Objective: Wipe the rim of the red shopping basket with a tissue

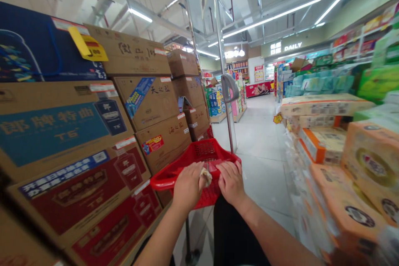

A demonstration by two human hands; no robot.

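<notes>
Both my hands are on the near edge of a red plastic shopping cart (163, 182), which stands right in front of me. My left hand (188, 185) is closed over this edge. A small crumpled whitish thing (206, 177), perhaps paper, is tucked by its thumb. To the right of it, my right hand (231, 181) has its fingers curled over the same edge. A short gap separates the hands. The basket has perforated walls, and my hands hide part of its inside.
Stacked cardboard cartons (156, 99) rise close along the left. Orange tissue packs (346, 199) are piled along the right. A metal post (229, 124) with a grey loop fitting (230, 88) stands just beyond the cart. Tiled floor (260, 133) runs ahead between shelves.
</notes>
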